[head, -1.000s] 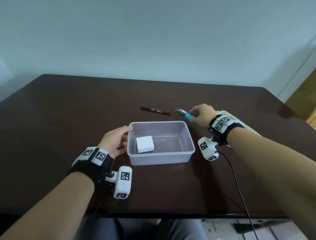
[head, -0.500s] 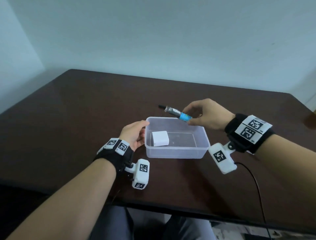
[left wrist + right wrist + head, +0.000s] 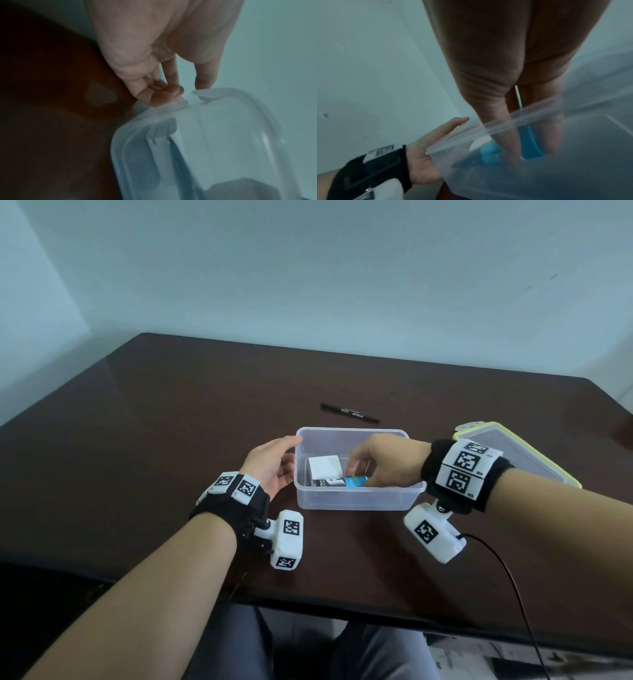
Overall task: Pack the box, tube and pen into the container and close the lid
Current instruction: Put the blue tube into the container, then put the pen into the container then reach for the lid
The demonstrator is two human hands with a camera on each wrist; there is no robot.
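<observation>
A clear plastic container (image 3: 354, 501) stands on the dark table. Inside it, at the left, lies a white box (image 3: 324, 466). My right hand (image 3: 363, 470) reaches down into the container and pinches the tube (image 3: 342, 483) by its blue end, low along the front wall. In the right wrist view the blue tube (image 3: 529, 147) shows between my fingers (image 3: 510, 136) behind the clear wall (image 3: 505, 125). My left hand (image 3: 291, 457) rests against the container's left end, thumb at the rim (image 3: 202, 93), holding nothing. The black pen (image 3: 349, 413) lies on the table behind the container.
The lid (image 3: 537, 455), clear with a yellow-green edge, lies flat to the right of the container, partly behind my right wrist. A black cable (image 3: 507, 573) runs from the right wrist camera toward the table's near edge.
My right hand has carried the tube from the table over the rim and down into the container. The left hand has stayed at the container's left end.
</observation>
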